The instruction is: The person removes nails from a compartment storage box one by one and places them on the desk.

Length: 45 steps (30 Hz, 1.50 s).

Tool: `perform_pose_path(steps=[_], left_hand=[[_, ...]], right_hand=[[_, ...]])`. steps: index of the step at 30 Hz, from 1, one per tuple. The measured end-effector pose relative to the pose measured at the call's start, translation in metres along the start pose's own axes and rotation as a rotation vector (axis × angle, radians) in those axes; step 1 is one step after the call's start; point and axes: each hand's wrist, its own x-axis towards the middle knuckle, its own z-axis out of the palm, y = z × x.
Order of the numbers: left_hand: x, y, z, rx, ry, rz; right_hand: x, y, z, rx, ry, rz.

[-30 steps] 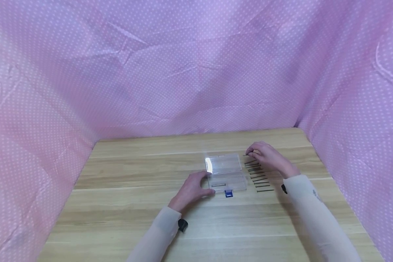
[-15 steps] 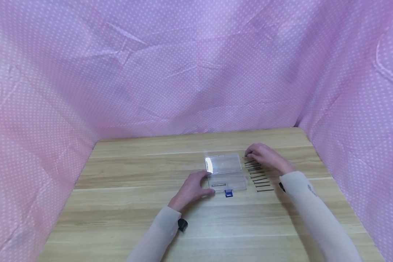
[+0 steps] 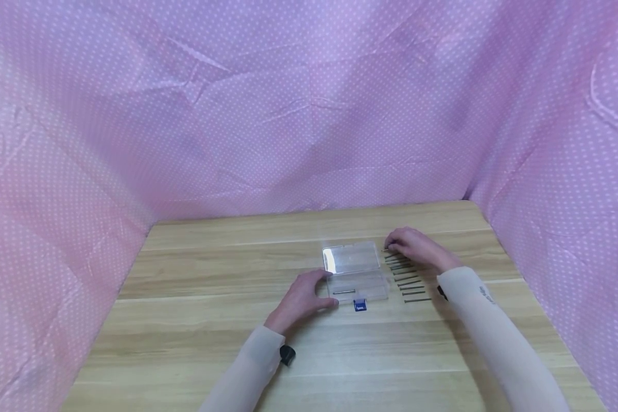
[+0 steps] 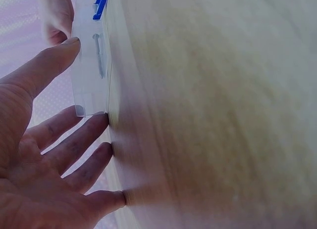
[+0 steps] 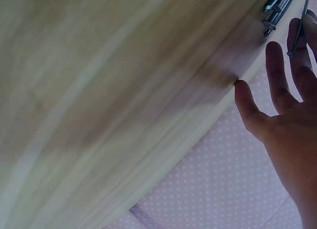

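A clear plastic box (image 3: 369,279) lies with its lid (image 3: 351,258) folded back, and one nail (image 3: 344,292) rests inside. My left hand (image 3: 300,298) holds the box by its left end, thumb at the front wall and fingers at the back, as the left wrist view also shows. At the far end of a row of nails (image 3: 408,279), my right hand (image 3: 417,248) pinches a single nail (image 5: 298,35) between thumb and fingers. That nail slants, its head toward the palm, in the right wrist view; the thumb is partly cut off there.
A blue latch (image 3: 360,305) sticks out from the box's front edge. The wooden table (image 3: 211,320) ends at a pink dotted cloth (image 3: 298,143) hanging behind and at both sides. The row of nails lies just right of the box.
My right hand has drawn slightly nearer and left over the far end of the nail row. My left hand and the box have stayed in place.
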Motion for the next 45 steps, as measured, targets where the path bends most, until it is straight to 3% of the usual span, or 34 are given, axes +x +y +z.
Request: perform_pose_path(steps=[9, 17, 28, 37, 45], left_hand=[[0.0, -0.001, 0.002, 0.001, 0.003, 0.0], [0.001, -0.001, 0.001, 0.004, 0.005, 0.008], [0.001, 0.0, 0.0, 0.005, 0.002, -0.009], [0.0, 0.001, 0.0, -0.013, 0.0, -0.018], [0.001, 0.001, -0.001, -0.013, -0.003, -0.007]], right_hand=[[0.001, 0.004, 0.002, -0.059, -0.025, 0.032], [0.0, 0.008, 0.003, -0.103, -0.011, 0.013], [-0.004, -0.006, -0.009, -0.059, -0.026, -0.013], [-0.019, -0.029, -0.016, -0.09, 0.08, 0.032], [-0.029, -0.054, -0.005, -0.132, 0.226, -0.06]])
